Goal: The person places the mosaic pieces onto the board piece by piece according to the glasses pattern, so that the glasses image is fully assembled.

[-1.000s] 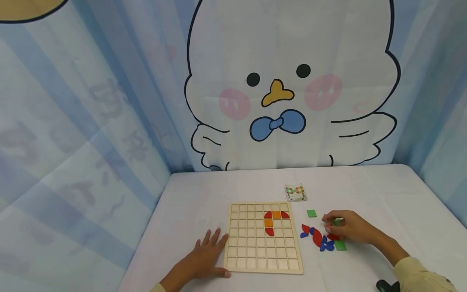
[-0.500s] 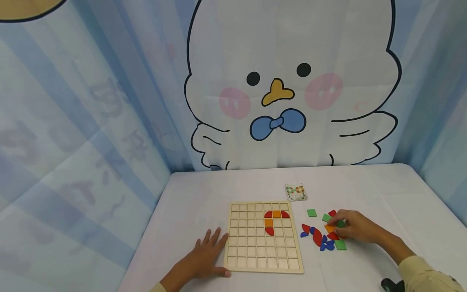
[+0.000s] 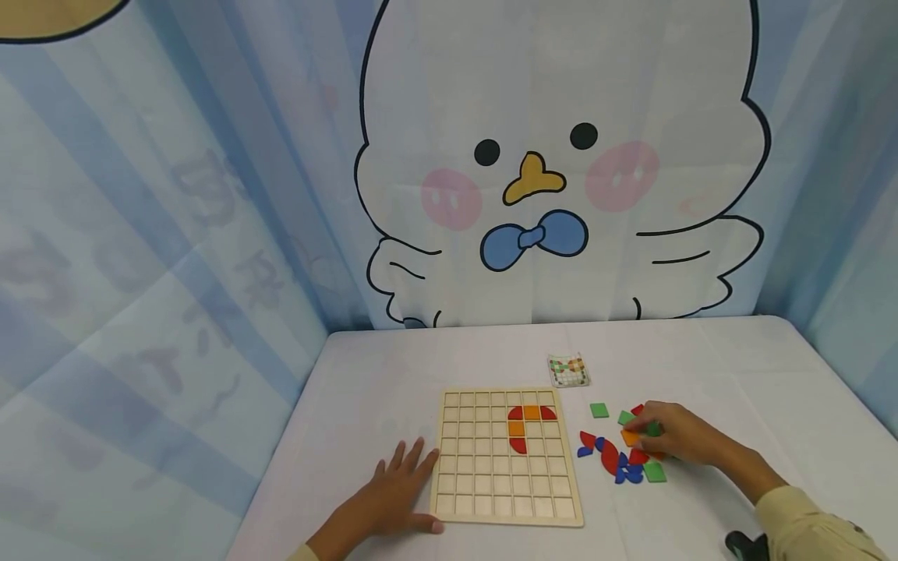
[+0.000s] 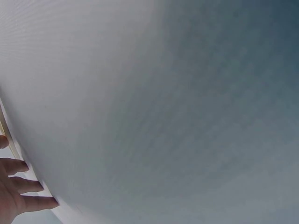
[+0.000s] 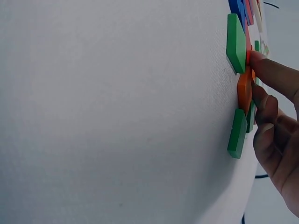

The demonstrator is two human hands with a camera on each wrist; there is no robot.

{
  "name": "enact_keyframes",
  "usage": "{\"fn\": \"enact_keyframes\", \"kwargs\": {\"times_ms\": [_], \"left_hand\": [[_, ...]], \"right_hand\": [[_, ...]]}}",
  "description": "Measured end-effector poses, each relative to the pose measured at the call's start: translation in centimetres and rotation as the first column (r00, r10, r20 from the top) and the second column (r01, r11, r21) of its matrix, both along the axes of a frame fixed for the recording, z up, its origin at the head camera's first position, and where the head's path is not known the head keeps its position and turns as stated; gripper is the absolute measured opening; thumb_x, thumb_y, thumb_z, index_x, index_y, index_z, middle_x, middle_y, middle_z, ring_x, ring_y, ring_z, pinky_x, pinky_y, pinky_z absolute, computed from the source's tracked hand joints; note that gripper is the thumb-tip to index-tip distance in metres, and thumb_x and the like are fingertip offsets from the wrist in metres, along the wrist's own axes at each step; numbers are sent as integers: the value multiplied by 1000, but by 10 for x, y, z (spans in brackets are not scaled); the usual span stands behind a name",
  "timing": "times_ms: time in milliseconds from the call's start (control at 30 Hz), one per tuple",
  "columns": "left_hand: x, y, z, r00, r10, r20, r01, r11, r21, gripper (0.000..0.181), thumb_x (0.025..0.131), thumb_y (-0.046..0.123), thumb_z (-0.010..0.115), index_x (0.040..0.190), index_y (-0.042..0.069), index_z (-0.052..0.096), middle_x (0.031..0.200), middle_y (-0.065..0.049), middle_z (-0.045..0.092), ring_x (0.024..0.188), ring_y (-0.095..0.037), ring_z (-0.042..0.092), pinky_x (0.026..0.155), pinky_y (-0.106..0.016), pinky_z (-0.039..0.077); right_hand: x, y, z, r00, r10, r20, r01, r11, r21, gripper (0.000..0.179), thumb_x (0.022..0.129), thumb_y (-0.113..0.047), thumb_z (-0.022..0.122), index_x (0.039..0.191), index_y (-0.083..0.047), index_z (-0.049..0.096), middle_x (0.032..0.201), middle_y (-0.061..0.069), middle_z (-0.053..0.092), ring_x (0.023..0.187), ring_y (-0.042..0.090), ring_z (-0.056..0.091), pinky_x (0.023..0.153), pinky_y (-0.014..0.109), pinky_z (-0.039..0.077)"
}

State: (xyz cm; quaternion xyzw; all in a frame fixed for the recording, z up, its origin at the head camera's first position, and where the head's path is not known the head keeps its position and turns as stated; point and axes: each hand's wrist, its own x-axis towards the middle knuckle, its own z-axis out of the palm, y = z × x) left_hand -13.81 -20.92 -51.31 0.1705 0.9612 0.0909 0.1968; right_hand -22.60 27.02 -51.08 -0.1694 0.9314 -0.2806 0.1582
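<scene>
A pale wooden grid board [image 3: 482,467] lies on the table. Red quarter-round tiles and orange square tiles [image 3: 516,428] sit in its upper right cells. My left hand [image 3: 394,492] rests with spread fingers at the board's left edge; in the left wrist view only its fingers [image 4: 32,204] show at the lower left. To the right of the board, my right hand [image 3: 677,436] reaches into loose tiles, thumb and index finger pinching an orange tile [image 3: 630,438]. In the right wrist view, another orange tile [image 5: 244,91] lies by the fingers, between green tiles [image 5: 237,42]. The hand partly hides several tiles.
A small card with a coloured pattern [image 3: 569,370] lies behind the board. Blue tiles [image 3: 629,471], red tiles [image 3: 609,457] and a green square [image 3: 599,410] lie right of the board. A dark object [image 3: 745,545] sits by the right sleeve. Patterned curtains enclose the white table.
The right hand has moved from the far side of the loose tiles onto the orange one, uncovering red and green tiles. Some tiles have shifted slightly left. The left hand and board stay put.
</scene>
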Motion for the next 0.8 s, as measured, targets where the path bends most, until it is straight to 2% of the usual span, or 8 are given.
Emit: {"fn": "enact_keyframes", "kwargs": {"times_ms": [100,200,333,633,700,800], "left_hand": [[1,0,1,1000,-1,-1,1,1000,6,111,75,78,65,160,18,27,167,-20,18,150,-52,15,108,-74,29],[1,-1,2,1000,-2,-1,2,1000,11,111,75,78,65,160,18,26,167,-20,17,150,-52,15,109,-74,29],[1,-1,2,1000,-4,-2,4,1000,10,111,75,78,64,160,19,26,167,-20,17,150,-52,15,109,-74,29],[1,-2,2,1000,-8,-8,8,1000,10,111,75,79,64,160,19,26,167,-20,17,150,-51,15,109,-74,29],[1,-2,1,1000,-7,-8,7,1000,8,111,75,79,64,160,19,26,167,-20,17,150,-51,16,109,-74,29],[1,-1,2,1000,-5,-7,5,1000,4,111,75,79,64,160,19,26,167,-20,18,150,-51,16,109,-73,29]], "right_hand": [[-1,-3,0,1000,-13,-3,13,1000,27,24,84,-19,81,108,-16,77,96,-4,63,90,16,54,81,28,55],[-2,-5,0,1000,-29,2,29,999,38,23,83,-19,82,105,-16,76,101,-3,65,96,17,57,91,43,56],[-2,-6,1,999,-42,12,42,999,24,24,82,-19,83,104,-14,73,106,0,66,101,20,58,96,52,54],[-2,-8,5,998,-35,46,35,999,15,25,83,-16,82,105,-13,71,105,-1,68,101,21,58,98,53,53],[-2,-8,6,997,-44,58,44,999,7,24,83,-15,81,105,-12,71,103,-1,68,99,20,58,95,48,55],[-1,-6,6,997,-42,60,43,999,-27,23,83,-13,80,104,-12,71,99,-1,66,94,19,57,85,35,58]]}}
